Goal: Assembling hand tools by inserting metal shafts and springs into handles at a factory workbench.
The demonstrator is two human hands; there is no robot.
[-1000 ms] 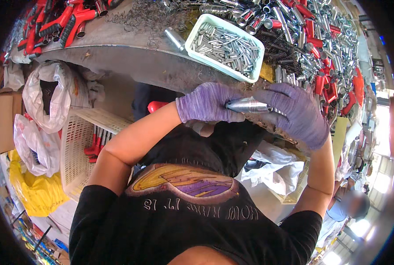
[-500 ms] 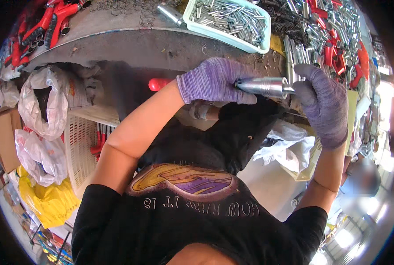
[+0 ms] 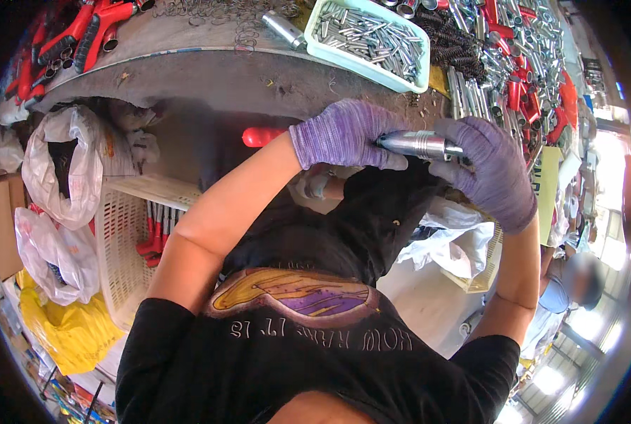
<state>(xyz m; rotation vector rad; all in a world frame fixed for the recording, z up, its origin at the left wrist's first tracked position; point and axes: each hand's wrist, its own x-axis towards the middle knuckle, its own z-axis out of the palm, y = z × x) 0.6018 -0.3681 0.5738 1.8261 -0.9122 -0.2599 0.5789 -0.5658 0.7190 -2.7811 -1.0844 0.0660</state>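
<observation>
My left hand (image 3: 351, 134), in a purple knit glove, is closed round a shiny metal cylinder (image 3: 418, 145) with ringed grooves near its right end. The cylinder lies roughly level above my lap, in front of the bench edge. My right hand (image 3: 488, 166), gloved alike, wraps its fingers and thumb about the cylinder's right end, covering part of it. Whether a small part is also in those fingers is hidden. A red rounded piece (image 3: 262, 136) shows beyond my left wrist; I cannot tell whether it joins the cylinder.
On the bench, a pale tray (image 3: 420, 81) holds many metal pins, with another metal cylinder (image 3: 283, 30) beside it. Dark springs (image 3: 457, 46) and red-handled parts (image 3: 103, 32) lie around. White bags (image 3: 68, 166) and a plastic crate (image 3: 121, 247) stand left; a person (image 3: 570, 286) is at right.
My right hand has moved left and closed over the cylinder's right end, where a small metal piece showed in the gap before. My left hand keeps its hold.
</observation>
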